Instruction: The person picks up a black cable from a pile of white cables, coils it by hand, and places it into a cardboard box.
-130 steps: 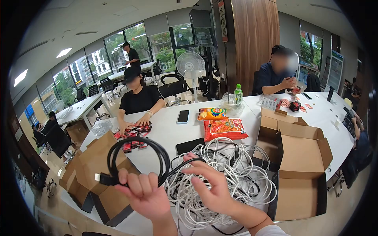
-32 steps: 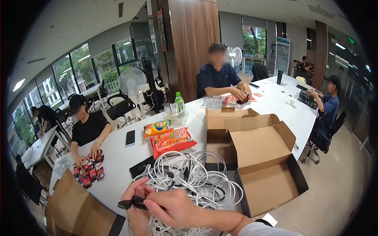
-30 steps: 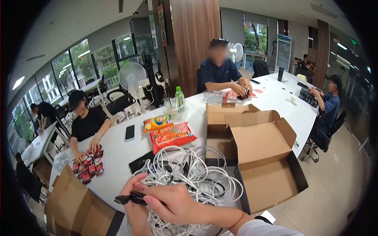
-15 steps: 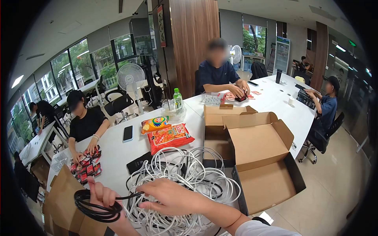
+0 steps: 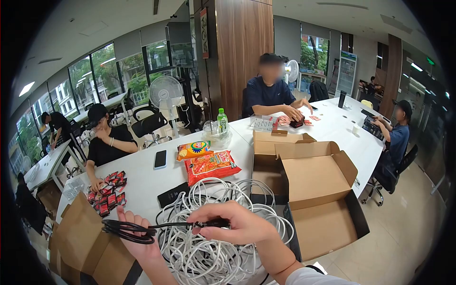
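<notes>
A coiled black cable [image 5: 124, 229] loops around the fingers of my left hand [image 5: 138, 232], at the lower left. From that coil a straight black stretch runs across to my right hand [image 5: 237, 222], whose thumb and fingers close on the cable close to a connector [image 5: 198, 225]. Both hands are raised above a big tangle of white cables [image 5: 213, 256] on the table, with some black strands among them. My right hand hides part of the tangle.
Open cardboard boxes [image 5: 327, 223] stand right of the tangle; another open box [image 5: 90, 247] is lower left. Behind lie red snack bags [image 5: 211, 167], a phone [image 5: 160, 159] and a green-capped bottle [image 5: 222, 120]. Co-workers sit around the white table [image 5: 142, 183], one handling small red packets [image 5: 107, 199].
My right hand has shifted right and turned, showing the connector. The black coil is drawn slightly to the right. A co-worker at the left has lifted one hand toward the face.
</notes>
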Tool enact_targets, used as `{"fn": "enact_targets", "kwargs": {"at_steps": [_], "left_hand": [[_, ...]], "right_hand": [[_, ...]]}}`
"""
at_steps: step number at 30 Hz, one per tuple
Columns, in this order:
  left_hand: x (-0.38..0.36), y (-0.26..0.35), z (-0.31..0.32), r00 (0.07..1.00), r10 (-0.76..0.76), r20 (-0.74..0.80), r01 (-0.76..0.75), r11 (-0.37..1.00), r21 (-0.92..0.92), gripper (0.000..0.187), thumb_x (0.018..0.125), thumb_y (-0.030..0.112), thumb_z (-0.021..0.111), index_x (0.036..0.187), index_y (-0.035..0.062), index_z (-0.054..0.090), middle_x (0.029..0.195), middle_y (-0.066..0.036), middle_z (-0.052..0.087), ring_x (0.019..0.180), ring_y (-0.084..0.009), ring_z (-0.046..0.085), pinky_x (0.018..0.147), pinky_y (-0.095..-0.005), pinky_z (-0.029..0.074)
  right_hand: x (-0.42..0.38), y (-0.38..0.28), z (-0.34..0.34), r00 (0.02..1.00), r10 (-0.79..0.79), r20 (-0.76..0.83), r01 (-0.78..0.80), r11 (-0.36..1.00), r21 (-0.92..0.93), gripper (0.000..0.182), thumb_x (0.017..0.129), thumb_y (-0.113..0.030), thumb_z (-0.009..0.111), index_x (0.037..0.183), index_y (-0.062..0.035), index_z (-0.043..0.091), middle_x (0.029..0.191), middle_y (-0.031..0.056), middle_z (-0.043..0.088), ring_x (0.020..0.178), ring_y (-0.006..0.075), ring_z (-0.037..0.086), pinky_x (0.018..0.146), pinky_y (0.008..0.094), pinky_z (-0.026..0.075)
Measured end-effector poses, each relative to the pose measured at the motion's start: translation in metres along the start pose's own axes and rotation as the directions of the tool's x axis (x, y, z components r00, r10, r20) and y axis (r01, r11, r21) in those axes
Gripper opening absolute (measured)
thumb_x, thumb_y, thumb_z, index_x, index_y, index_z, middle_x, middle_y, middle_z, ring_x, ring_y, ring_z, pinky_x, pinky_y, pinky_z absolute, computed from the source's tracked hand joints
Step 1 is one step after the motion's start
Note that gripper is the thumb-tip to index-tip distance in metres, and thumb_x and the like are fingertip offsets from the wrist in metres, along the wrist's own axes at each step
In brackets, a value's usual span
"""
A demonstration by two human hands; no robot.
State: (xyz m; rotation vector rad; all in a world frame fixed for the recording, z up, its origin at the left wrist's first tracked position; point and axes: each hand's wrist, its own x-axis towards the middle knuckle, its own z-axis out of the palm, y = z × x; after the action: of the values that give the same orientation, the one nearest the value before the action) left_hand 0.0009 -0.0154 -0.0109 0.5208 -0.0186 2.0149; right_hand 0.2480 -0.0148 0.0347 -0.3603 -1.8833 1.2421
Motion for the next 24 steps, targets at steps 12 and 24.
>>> {"fn": "enact_targets", "kwargs": {"at_steps": [12,24], "left_hand": [[-0.007,-0.021,-0.007,0.984,-0.148,-0.098,0.141,0.987,-0.083,0.02,0.098,0.011,0.042,0.116,0.0046,0.046,0.062,0.002,0.031,0.049,-0.0055,0.031,0.044,-0.0211,0.027],[-0.017,-0.039,0.008,0.941,0.204,-0.271,-0.089,0.92,0.383,0.017,0.091,0.003,0.048,0.106,0.0098,0.047,0.064,0.004,0.038,0.044,-0.004,0.033,0.039,-0.0196,0.028]], "right_hand": [[0.015,0.019,0.025,0.913,-0.25,0.321,0.215,0.966,0.14,0.029,0.084,-0.01,0.068,0.112,-0.0013,0.066,0.104,0.0118,0.063,0.086,0.0243,0.06,0.075,0.0336,0.047],[0.033,0.053,0.055,0.942,-0.172,-0.289,0.19,0.981,0.034,0.065,0.062,-0.028,0.088,0.106,-0.0083,0.045,0.094,-0.001,0.045,0.088,0.0114,0.044,0.081,0.0266,0.037]]}}
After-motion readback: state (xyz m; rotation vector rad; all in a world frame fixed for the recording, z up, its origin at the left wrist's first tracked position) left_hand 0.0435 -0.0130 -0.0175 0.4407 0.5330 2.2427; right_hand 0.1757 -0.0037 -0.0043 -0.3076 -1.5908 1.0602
